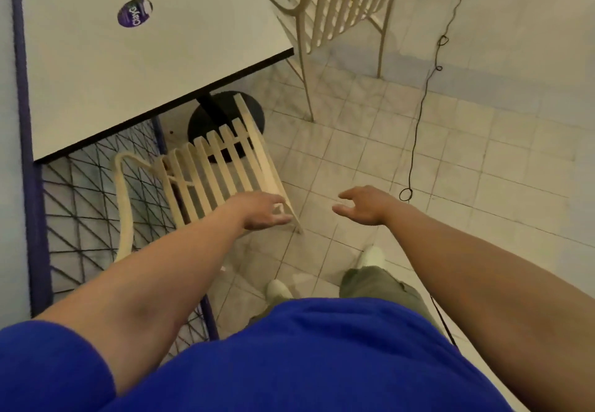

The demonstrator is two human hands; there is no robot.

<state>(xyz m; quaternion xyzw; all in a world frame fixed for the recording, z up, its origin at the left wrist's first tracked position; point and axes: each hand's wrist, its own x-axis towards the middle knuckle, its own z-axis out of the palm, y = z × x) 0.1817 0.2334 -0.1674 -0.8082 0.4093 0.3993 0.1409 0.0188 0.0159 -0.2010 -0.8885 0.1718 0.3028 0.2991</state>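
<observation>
Blue-sleeved left hand [264, 212]: fingers stretched out and slightly spread at the right corner of the near chair's top rail, below the middle of the frame; whether they touch the wood or sit just above it cannot be told.
Right hand [363, 205]: relaxed, fingers loosely parted, holding nothing, over the tiled floor [467, 160].
Hands: apart, with the chair corner between them, nearer the left.
Near chair [219, 166]: cream slats, pushed in under the table edge, left of centre.
Table [128, 73]: white top, upper left, with a purple sticker [134, 12].
Second chair [338, 2]: top centre.
Black cord [418, 121]: right, trailing over the tiles.
</observation>
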